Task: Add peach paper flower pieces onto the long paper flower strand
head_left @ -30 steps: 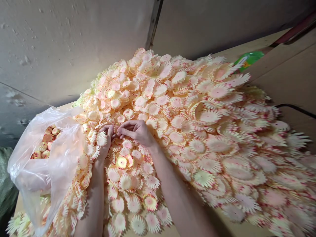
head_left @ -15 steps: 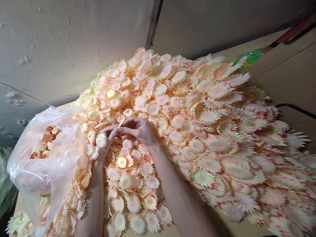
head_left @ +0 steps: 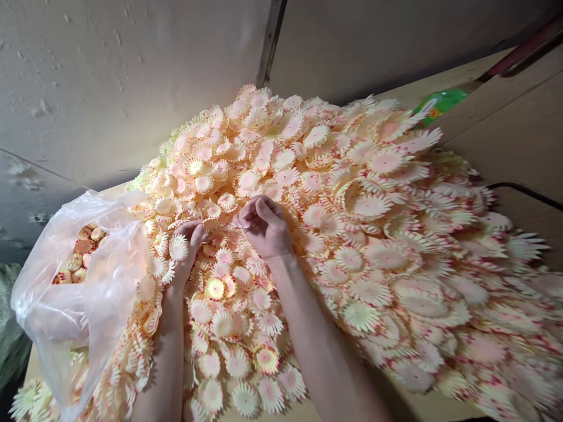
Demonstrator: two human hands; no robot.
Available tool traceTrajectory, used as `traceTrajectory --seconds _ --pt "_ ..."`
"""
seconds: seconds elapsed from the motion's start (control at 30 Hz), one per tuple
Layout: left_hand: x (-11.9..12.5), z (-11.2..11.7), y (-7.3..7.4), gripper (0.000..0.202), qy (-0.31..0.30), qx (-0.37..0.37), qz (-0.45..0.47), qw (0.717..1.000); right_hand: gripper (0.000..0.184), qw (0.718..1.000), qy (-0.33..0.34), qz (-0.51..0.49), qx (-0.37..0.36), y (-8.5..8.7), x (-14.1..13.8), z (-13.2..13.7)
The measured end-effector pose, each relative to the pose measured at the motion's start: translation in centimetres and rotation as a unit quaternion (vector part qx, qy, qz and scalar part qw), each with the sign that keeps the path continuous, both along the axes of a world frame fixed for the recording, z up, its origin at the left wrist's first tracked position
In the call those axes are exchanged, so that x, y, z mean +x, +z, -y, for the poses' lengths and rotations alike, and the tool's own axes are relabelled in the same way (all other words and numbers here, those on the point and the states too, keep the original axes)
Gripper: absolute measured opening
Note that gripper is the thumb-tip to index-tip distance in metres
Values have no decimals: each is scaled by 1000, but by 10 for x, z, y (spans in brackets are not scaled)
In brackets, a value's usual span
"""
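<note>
Cream-and-pink artificial petal discs (head_left: pixel 380 205) with fringed, red-flecked edges lie in a large heap under and around both hands. My left hand (head_left: pixel 188 246) rests low among them at the heap's left part, its fingers lightly bent and the thumb apart; I see nothing held in it. A pale disc (head_left: pixel 178 248) overlaps the back of that hand. To its right, my right hand (head_left: pixel 267 228) hovers over the heap with loosely curled fingers, the thumb raised away from the fingertips and nothing visible between them. A gap separates the two hands.
Left of my left hand stands a translucent plastic bag (head_left: pixel 109 275) containing small round red-and-cream pieces (head_left: pixel 85 249). Behind the heap rises a grey wall (head_left: pixel 176 64). A green packet (head_left: pixel 444 105) and a black cable (head_left: pixel 528 190) lie at the right near cardboard (head_left: pixel 519 140).
My hands have parted. The right one has moved right and turned, its thumb now up. The small pale piece pinched between them before is no longer visible there.
</note>
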State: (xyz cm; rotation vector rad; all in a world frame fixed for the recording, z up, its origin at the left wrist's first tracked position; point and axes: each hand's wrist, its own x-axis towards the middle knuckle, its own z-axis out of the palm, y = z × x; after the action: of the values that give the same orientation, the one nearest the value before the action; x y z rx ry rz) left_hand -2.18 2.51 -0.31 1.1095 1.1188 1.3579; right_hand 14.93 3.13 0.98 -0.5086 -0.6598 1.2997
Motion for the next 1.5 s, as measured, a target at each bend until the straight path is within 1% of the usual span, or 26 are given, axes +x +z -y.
traceTrajectory --seconds 0.13,0.27,0.33,0.4,0.5,0.63,0.73,0.97,1.2,1.3,1.4,1.5 --pt "1 2 1 23 -9 5 6 1000 27 997 28 65 12 1 -2 2" --pt "1 3 4 22 -10 24 -5 1000 21 982 86 167 27 1 -9 4" --pt "0 4 5 21 -15 34 -19 999 18 972 107 206 21 0 -12 4" --pt "-2 4 6 21 -27 41 -32 998 18 968 112 224 8 -1 -15 4" --pt "-3 4 7 23 -48 39 -55 997 20 966 102 239 0 -3 -16 4" --pt "-4 5 8 20 -50 52 -68 995 22 961 86 262 -2 -5 -18 3" --pt "-3 6 10 19 -49 55 -57 996 22 962 70 265 -11 -6 -20 2" --pt "-1 9 12 19 -53 29 -13 998 19 963 55 262 -32 -7 -22 3" --pt "0 6 10 18 -54 46 -15 997 14 959 45 279 1 -11 -21 2" --pt "1 5 8 20 -46 46 -20 998 15 965 37 258 -4 -8 -21 2" --pt "1 5 6 21 -22 40 -41 998 19 972 39 233 -13 -4 -20 2" --pt "0 6 8 21 -15 45 -52 998 20 966 49 254 5 -5 -18 2"
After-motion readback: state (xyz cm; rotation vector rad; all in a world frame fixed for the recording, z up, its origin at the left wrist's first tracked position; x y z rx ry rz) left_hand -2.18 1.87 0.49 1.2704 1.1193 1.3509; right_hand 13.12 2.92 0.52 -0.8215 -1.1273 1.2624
